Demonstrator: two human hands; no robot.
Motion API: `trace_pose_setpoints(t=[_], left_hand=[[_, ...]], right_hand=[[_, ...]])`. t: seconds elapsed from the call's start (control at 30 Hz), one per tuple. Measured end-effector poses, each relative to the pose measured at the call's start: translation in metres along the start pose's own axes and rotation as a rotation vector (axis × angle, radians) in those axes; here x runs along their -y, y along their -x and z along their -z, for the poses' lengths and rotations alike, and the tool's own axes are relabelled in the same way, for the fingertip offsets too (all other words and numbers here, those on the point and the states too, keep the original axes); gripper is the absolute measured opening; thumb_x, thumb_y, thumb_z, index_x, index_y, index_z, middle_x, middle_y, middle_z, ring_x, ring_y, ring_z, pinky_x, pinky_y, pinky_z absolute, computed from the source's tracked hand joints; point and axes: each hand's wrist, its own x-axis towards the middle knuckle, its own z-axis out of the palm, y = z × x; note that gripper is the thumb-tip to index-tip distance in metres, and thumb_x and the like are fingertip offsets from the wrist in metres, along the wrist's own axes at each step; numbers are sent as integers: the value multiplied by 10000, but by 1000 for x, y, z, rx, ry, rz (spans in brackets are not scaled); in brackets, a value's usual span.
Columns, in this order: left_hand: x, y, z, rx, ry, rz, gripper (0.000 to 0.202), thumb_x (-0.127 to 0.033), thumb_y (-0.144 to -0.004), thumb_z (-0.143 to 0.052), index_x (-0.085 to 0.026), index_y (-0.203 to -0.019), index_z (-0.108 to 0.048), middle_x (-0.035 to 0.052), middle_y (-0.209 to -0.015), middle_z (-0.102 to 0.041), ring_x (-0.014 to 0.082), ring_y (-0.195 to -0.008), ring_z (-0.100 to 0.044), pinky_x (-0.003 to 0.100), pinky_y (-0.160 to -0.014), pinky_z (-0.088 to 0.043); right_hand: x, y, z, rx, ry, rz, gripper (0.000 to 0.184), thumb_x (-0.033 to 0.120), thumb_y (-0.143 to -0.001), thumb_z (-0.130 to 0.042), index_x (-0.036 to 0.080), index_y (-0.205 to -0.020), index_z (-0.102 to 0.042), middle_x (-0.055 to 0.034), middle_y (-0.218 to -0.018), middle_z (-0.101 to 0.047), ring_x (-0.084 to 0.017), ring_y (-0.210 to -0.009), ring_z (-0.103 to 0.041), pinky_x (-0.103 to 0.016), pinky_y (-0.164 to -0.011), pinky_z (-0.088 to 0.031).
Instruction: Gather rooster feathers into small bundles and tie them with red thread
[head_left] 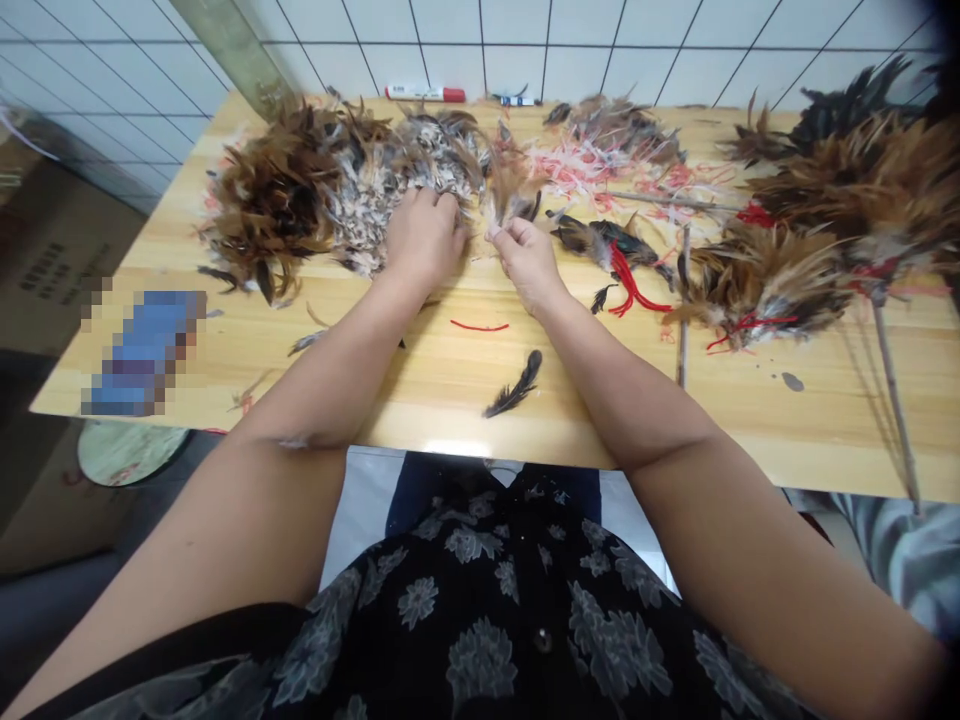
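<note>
Okay, so from my feed, calling the far edge of the wooden table (442, 365) 12 o'clock: the left hand (424, 240) is curled down into a speckled feather pile (397, 185), fingers half closed, and I can't tell if it's actually gripping anything in there. The right hand (529, 265) is pinched nearly shut, thumb to fingertips, on a small brown feather tuft (510, 190) right beside the left hand, around 12 o'clock from that wrist. A dark brown feather heap (274, 195) touches the speckled pile at 10 o'clock, and pinkish fluff scraps (577, 165) sit at 1. Over at 3 o'clock there's a crowd of feather bunches tied with red cord (765, 285), one on a bamboo stick (892, 400). A loose black feather (514, 385) lies at 6, with a bit of red string (480, 325) just above it. Both forearms block part of the tabletop. A red-capped marker (425, 94) lies against the tile wall (480, 40) at 12, and a pixelated blue object (146, 350) sits at 9.
</note>
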Motion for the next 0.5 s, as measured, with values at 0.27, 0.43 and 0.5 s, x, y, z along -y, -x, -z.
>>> trace_pose_setpoints(t=[0.27, 0.43, 0.5], left_hand=[[10, 6, 30, -71, -108, 82, 450, 87, -998, -840, -280, -852, -626, -14, -851, -603, 262, -1050, -682, 406, -1127, -535], [20, 32, 55, 13, -81, 147, 146, -200, -1066, -936, -242, -1055, -796, 13, -954, -832, 295, -1096, -839, 408, -1049, -628], [17, 41, 60, 71, -195, 134, 99, -151, -1067, -858, -234, -1102, -815, 61, -1081, -888, 341, -1155, -864, 451, -1137, -657]], right_hand=[[44, 9, -5, 39, 45, -227, 509, 274, -1244, -818, 262, -822, -534, 78, -810, -410, -143, -833, -475, -341, -880, -410], [57, 15, -4, 59, 116, -198, 557, 264, -1243, -817, 276, -794, -487, 65, -822, -427, -158, -866, -498, -368, -987, -499], [55, 16, -3, 52, 138, -186, 551, 283, -1251, -805, 279, -803, -485, 59, -832, -443, -164, -874, -506, -378, -1017, -526]])
